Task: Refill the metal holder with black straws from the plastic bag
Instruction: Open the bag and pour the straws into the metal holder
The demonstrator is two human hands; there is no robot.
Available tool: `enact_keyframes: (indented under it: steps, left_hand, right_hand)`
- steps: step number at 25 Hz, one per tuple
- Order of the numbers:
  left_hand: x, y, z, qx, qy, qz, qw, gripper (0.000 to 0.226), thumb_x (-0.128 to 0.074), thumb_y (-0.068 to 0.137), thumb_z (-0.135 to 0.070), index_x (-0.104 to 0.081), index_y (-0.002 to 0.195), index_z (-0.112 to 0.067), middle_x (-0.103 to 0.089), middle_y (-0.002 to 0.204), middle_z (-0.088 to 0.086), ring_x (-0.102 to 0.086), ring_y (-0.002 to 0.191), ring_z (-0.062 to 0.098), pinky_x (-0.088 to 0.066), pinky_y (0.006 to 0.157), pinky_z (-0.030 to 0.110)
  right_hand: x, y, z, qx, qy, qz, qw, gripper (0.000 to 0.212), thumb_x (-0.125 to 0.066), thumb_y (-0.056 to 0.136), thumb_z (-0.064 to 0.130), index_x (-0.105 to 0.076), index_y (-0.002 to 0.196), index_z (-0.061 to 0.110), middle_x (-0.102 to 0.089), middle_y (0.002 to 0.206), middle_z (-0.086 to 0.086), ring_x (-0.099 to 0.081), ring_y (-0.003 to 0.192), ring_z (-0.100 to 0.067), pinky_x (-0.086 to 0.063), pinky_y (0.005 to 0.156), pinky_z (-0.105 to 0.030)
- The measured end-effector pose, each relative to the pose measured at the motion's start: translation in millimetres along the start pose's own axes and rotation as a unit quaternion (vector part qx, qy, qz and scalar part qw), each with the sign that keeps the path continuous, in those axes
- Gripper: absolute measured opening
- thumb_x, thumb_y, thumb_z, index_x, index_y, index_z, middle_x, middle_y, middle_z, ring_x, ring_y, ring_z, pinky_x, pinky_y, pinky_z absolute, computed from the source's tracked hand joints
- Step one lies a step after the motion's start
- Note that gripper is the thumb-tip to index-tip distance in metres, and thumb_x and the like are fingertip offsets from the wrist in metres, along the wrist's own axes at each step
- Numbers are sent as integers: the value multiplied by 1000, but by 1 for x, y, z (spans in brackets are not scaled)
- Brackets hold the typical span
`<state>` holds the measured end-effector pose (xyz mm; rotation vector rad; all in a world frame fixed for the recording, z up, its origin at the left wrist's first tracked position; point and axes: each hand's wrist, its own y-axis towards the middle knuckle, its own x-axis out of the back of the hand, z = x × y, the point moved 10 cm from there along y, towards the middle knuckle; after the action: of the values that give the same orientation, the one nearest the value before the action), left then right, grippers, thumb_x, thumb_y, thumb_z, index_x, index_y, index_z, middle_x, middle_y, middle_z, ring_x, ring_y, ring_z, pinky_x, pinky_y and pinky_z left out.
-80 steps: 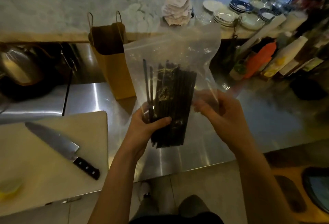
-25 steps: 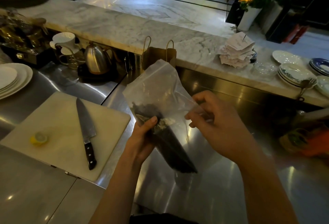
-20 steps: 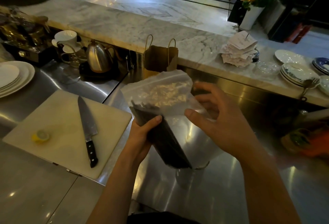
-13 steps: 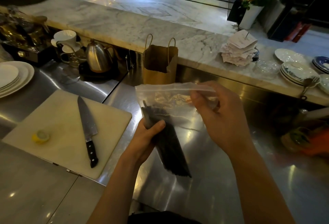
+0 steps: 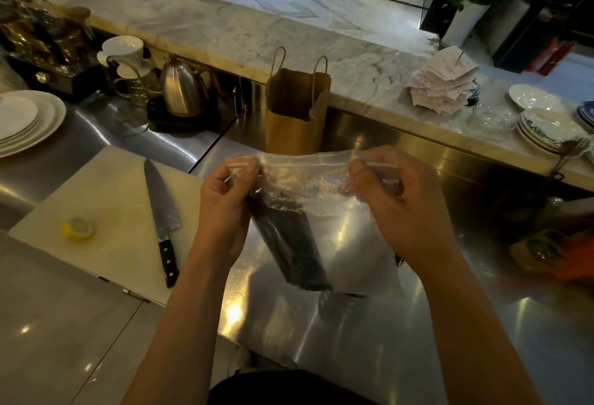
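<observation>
A clear plastic zip bag (image 5: 350,244) hangs in front of me above the steel counter. Inside it a bundle of black straws (image 5: 289,244) leans to the lower right. My left hand (image 5: 225,211) pinches the bag's top edge at its left end. My right hand (image 5: 395,205) pinches the same top edge at its right end, so the rim stretches between the two hands. A dark round shape (image 5: 334,303) shows on the counter just below the bag; I cannot tell whether it is the metal holder.
A white cutting board (image 5: 119,244) at the left carries a large knife (image 5: 162,211) and a lemon piece (image 5: 78,227). Behind stand a brown paper bag (image 5: 297,115), a steel kettle (image 5: 181,86) and white plates (image 5: 25,121). More plates (image 5: 546,125) and paper slips (image 5: 443,83) lie on the marble ledge.
My left hand let go of the straw bundle and moved up to the bag's top left corner. My right hand shifted to the top right corner, and the rim is now pulled taut.
</observation>
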<state>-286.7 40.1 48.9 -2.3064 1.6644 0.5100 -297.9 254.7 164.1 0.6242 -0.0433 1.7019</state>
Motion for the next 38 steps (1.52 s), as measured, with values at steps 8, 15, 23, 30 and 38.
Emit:
enact_keyframes:
  steps: [8,15,23,30,38]
  left_hand:
    - [1,6,-7,4,62,30,998,14,-60,85,-22,-66,92,-13,-71,80,-4,-67,81,11,-52,80,30]
    - [-4,15,-8,4,98,68,993,14,-60,85,-23,-67,93,-15,-71,83,-4,-66,85,12,-49,86,34]
    - [-22,16,-1,-6,142,79,987,10,-60,86,-17,-68,86,-23,-71,76,-13,-66,78,2,-53,73,18]
    - [-30,18,2,-15,192,30,981,16,-67,86,-21,-65,102,-22,-72,92,-11,-67,91,4,-54,78,21]
    - [-49,3,11,62,310,34,948,45,-56,83,-57,-67,89,-14,-68,78,-2,-64,70,11,-50,64,27]
  right_hand:
    - [-18,-4,-16,-66,-92,148,982,19,-57,87,43,-71,96,33,-70,85,18,-66,85,2,-55,80,-27]
    - [-20,-2,-10,-90,-70,220,969,23,-56,85,45,-70,98,33,-73,88,18,-67,83,6,-50,76,-8]
    - [-34,-2,-25,-70,-174,255,949,23,-54,94,32,-68,113,32,-70,100,15,-65,81,3,-50,74,-12]
    - [-37,-1,-35,-101,-124,209,965,18,-57,94,23,-71,105,25,-72,96,10,-66,81,-1,-53,78,-19]
    - [-33,-1,-60,-156,-63,125,978,12,-64,90,18,-72,99,19,-73,91,4,-69,82,-10,-59,80,-38]
